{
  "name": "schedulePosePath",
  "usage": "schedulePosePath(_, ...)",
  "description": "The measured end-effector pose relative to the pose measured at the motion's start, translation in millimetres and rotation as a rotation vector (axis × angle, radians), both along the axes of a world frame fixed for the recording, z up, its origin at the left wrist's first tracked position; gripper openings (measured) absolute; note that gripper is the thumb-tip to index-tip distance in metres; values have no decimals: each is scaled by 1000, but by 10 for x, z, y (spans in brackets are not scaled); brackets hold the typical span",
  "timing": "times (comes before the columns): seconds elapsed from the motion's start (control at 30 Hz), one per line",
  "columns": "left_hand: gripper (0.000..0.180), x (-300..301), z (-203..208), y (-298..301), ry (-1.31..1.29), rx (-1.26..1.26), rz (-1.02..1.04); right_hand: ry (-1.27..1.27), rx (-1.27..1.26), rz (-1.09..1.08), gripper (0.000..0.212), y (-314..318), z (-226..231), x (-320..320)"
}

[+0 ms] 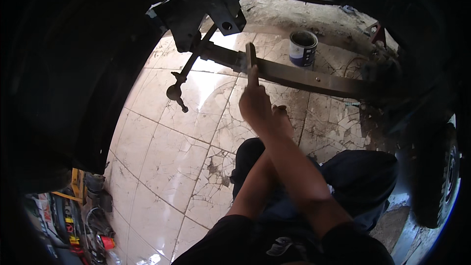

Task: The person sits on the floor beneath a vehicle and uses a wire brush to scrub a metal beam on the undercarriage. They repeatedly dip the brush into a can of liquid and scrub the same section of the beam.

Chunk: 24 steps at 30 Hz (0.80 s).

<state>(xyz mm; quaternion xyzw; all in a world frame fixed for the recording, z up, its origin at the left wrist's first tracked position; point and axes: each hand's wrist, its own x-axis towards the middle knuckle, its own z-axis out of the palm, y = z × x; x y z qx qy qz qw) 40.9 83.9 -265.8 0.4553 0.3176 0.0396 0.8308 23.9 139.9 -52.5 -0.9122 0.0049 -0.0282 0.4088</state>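
My forearms cross in front of me, the right one over the left. My right hand [255, 102] is closed around a narrow, flat brown tool [251, 55], index finger stretched along it; its exact kind is unclear. The tool stands upright against a long metal bar like a leaf spring [299, 76], which runs under the vehicle. Just right of the right wrist, my left hand [281, 121] is partly hidden, its visible fingers curled; what they hold, if anything, does not show.
A dark bracket [196, 19] hangs above the bar's left end, with a rod and ball-shaped joint [174, 92] below it. Behind the bar stands an open paint can [302, 49] on cracked floor tiles [162, 162]. A tyre [447, 172] is at right, assorted gear [81, 216] lower left.
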Motion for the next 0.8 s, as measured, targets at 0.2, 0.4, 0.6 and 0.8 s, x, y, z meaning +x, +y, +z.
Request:
schedulePosePath(0.2,29,159,-83,-136,11,18,-25,-87,-44,20,78,-71,104,598)
schedulePosePath(0.4,29,428,-282,-85,-24,73,10,18,-29,103,80,-129,-23,-82)
schedulePosePath(0.6,29,303,83,-335,-1,-48,-53,-42,-79,58,79,-128,148,241)
schedulePosePath(0.8,33,419,277,-229,144,68,-109,-132,-189,143,79,-250,193,593)
